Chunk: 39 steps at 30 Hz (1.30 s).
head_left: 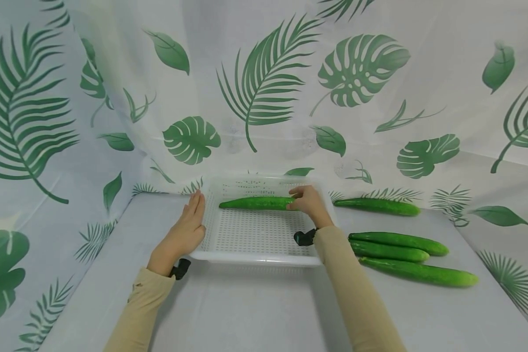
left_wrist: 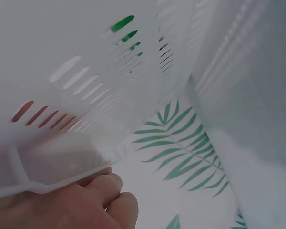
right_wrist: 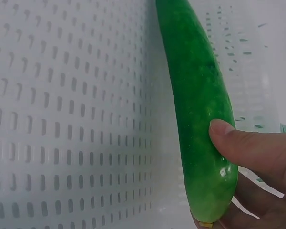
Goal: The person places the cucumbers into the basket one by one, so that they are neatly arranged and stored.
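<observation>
A white slotted plastic basket (head_left: 259, 234) stands on the table against the leaf-print sheet. My left hand (head_left: 187, 230) holds its left rim; in the left wrist view, bent fingers (left_wrist: 115, 193) lie against the outer side under the rim, and skin shows through the wall slots. Along the basket's far side lies a green cucumber (head_left: 255, 203), its narrow end pointing left. My right hand (head_left: 307, 201) grips the thick right end. The right wrist view shows the thumb (right_wrist: 229, 136) on the cucumber's (right_wrist: 195, 95) side and the other fingers partly hidden behind it.
Right of the basket, a single cucumber (head_left: 378, 206) lies at the back of the table (head_left: 242, 308). Nearer, two cucumbers (head_left: 400, 239) lie side by side with another cucumber (head_left: 422, 273) in front. A leaf-print sheet (head_left: 268, 156) rises behind and at both sides.
</observation>
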### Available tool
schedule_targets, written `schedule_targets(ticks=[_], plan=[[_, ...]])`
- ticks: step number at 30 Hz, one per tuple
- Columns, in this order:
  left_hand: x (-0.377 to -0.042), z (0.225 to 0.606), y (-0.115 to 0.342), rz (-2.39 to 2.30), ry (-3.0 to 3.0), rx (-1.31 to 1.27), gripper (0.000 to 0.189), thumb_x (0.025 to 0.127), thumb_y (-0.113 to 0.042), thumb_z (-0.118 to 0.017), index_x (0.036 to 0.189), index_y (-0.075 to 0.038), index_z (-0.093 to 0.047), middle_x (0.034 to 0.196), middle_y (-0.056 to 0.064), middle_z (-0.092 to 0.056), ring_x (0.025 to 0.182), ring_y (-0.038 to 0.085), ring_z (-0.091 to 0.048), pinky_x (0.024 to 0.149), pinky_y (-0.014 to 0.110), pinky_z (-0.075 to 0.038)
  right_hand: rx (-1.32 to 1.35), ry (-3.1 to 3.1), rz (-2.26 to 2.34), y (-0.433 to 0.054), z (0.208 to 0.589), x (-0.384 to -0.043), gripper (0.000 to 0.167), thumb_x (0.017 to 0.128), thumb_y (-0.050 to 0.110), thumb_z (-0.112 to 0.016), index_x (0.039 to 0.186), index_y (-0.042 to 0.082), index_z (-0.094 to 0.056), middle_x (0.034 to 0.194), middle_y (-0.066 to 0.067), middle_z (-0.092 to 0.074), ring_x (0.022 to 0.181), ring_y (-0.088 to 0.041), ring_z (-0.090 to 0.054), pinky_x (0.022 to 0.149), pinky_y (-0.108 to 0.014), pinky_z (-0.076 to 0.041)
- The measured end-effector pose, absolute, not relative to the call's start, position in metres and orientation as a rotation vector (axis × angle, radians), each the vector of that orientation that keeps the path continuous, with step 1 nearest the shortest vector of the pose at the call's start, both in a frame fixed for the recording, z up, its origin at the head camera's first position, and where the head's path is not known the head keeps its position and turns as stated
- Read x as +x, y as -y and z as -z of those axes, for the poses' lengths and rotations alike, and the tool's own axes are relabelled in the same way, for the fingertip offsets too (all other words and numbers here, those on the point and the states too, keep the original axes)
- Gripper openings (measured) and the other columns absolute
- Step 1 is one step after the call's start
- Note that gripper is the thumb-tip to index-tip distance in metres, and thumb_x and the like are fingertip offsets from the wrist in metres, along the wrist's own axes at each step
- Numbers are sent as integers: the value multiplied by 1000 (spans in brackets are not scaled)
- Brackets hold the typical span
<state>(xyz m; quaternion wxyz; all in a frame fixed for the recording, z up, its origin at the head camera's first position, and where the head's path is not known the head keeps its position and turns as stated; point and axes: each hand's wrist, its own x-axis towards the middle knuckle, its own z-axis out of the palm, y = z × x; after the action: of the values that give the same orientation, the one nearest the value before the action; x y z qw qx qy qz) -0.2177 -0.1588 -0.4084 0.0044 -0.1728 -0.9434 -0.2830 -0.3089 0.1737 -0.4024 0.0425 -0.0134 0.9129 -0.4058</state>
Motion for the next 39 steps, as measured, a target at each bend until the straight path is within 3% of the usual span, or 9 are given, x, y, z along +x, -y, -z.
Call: schedule_targets(ticks=[20,25,32,39], plan=[[-225,408,157,1001,2943,-566,71,91,-2,-31,154,9,0,164,16,13,150,30,13,120,53,0,26,-2797,1283,-176,403,-313,47,83,2,-75,128,-5,-63,124,-26,-63,117,-39,-58,95,-50,-50],[-227,408,156,1008,2936,-558,72,90,-2,-31,154,9,-1,164,17,13,150,30,13,120,53,0,13,-2754,1438,-179,397,-313,41,88,4,-71,128,-6,-62,125,-26,-62,118,-39,-57,98,-49,-48],[-228,410,155,987,2952,-530,73,91,-2,-33,155,6,1,164,15,13,150,27,13,121,51,0,-155,-2627,1751,-191,358,-299,41,94,5,-65,132,-8,-57,131,-27,-58,123,-39,-53,106,-49,-41],[-228,410,157,992,2945,-544,73,90,-3,-33,155,8,-1,164,15,13,150,29,12,120,52,-1,-385,-2708,1823,-208,311,-268,39,93,7,-67,128,-7,-60,128,-23,-60,121,-33,-56,106,-44,-43]])
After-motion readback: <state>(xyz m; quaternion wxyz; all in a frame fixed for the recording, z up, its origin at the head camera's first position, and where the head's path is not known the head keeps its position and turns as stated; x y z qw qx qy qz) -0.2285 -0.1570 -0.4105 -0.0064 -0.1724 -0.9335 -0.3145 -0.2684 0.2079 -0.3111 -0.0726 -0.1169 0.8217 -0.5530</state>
